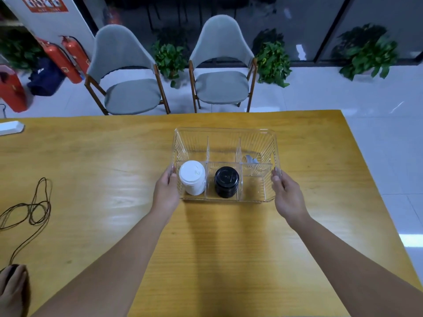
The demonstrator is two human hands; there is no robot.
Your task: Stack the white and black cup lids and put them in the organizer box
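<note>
A clear plastic organizer box point(225, 133) with ribbed walls and inner dividers sat on a yellow wooden table point(114, 168), toward its far right part. The box was split into six compartments, three in a far row and three in a near row.

A stack of white plastic cup lids point(192, 179) stood upright in the near left compartment. A stack of black plastic cup lids point(226, 182) stood upright in the near middle compartment, just beside the white stack with a clear divider between them. The near right compartment held nothing that could be made out, and a small pale object point(251, 159), too unclear to identify, lay in the far right compartment.

The person's left hand point(166, 191) gripped the box's left wall, thumb curled over the rim just beside the white stack. The right hand point(288, 195) gripped the right wall, thumb over the rim, well apart from the black stack. Both bare forearms reached in from the near edge, so the box and both stacks lay between the two hands.

A thin dark cord point(34, 209) looped on the table at the left. Another hand point(12, 291) rested at the lower left corner. Two grey padded chairs point(128, 72) with wooden legs stood beyond the table, with green potted plants point(273, 62) and red fire extinguishers point(66, 58) behind.
</note>
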